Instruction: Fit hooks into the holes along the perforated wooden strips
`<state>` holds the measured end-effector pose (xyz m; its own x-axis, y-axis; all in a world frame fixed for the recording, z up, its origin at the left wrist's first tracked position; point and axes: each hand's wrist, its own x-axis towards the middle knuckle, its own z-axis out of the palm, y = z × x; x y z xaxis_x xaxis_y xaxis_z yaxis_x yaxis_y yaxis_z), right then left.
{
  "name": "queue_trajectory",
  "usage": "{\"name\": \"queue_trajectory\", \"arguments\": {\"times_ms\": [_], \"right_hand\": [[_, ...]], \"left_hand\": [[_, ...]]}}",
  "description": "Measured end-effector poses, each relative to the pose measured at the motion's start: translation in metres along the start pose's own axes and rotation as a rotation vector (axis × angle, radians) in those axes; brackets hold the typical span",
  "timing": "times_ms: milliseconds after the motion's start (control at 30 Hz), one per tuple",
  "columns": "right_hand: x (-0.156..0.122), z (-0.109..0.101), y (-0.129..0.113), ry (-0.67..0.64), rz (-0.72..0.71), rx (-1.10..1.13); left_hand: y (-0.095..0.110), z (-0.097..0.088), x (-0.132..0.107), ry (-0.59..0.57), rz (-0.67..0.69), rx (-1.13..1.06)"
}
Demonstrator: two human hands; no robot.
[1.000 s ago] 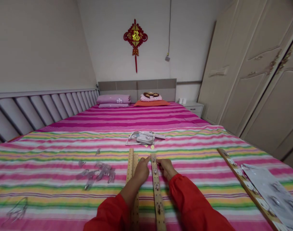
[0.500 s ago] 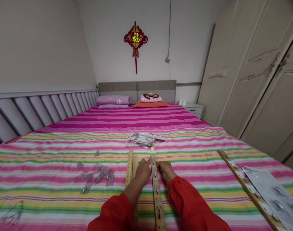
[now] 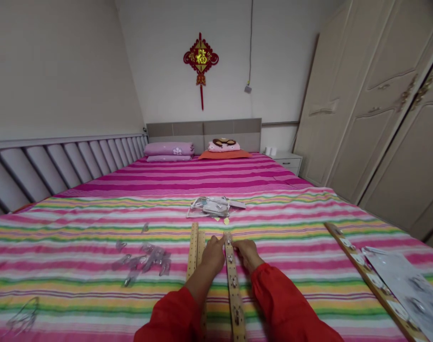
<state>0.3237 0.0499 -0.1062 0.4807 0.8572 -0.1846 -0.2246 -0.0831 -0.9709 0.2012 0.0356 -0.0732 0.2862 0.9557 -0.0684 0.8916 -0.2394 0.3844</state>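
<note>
A narrow wooden strip (image 3: 233, 297) with holes and several small metal clips along it lies lengthwise in front of me on the striped sheet. At its far end, my left hand (image 3: 214, 254) is closed, fingers pinching the strip's left edge beside the last metal clip (image 3: 229, 242). My right hand (image 3: 248, 253) reaches the same end from the right. Its fingers are curled together at the strip's edge, and what they pinch is too small to make out. Two bare perforated wooden strips (image 3: 192, 249) lie left of the left hand, partly covered by my left arm.
Small clear plastic packets (image 3: 155, 259) with metal pieces lie scattered at left, near thin wire loops (image 3: 24, 316). A pile of plastic packaging (image 3: 214, 206) sits beyond the strips. At right are another wooden strip (image 3: 371, 278) with white discs and a plastic sheet (image 3: 403, 273).
The whole view has shifted very slightly. Both hands stay at the strip's far end, with only a tiny movement of the right fingers.
</note>
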Motion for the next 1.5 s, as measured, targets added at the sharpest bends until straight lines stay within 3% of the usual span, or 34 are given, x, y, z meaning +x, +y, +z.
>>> {"name": "queue_trajectory", "arguments": {"times_ms": [300, 567, 800, 933, 1033, 1267, 1367, 1500], "right_hand": [[-0.005, -0.002, -0.002, -0.042, 0.093, 0.014], [-0.017, -0.011, -0.004, -0.173, 0.136, 0.052], [-0.029, -0.023, -0.008, -0.174, 0.205, 0.118], [-0.046, -0.037, -0.011, -0.189, 0.262, 0.154], [-0.065, -0.054, -0.014, -0.204, 0.292, 0.187], [-0.129, -0.101, -0.012, -0.2, 0.289, 0.247], [-0.165, -0.119, -0.001, -0.236, 0.225, 0.265], [-0.219, -0.141, 0.028, -0.19, 0.108, 0.244]], "left_hand": [[-0.001, 0.006, -0.001, 0.041, 0.008, -0.037], [-0.005, 0.004, 0.001, 0.046, -0.015, -0.16], [-0.003, -0.002, -0.007, 0.148, 0.017, -0.351], [-0.003, -0.007, -0.034, 0.298, 0.11, -0.43], [-0.016, -0.01, -0.073, 0.415, 0.153, -0.534], [-0.085, 0.001, -0.168, 0.711, -0.113, -0.763], [-0.1, 0.009, -0.183, 0.758, -0.165, -0.752], [-0.102, 0.015, -0.185, 0.793, -0.183, -0.667]]}}
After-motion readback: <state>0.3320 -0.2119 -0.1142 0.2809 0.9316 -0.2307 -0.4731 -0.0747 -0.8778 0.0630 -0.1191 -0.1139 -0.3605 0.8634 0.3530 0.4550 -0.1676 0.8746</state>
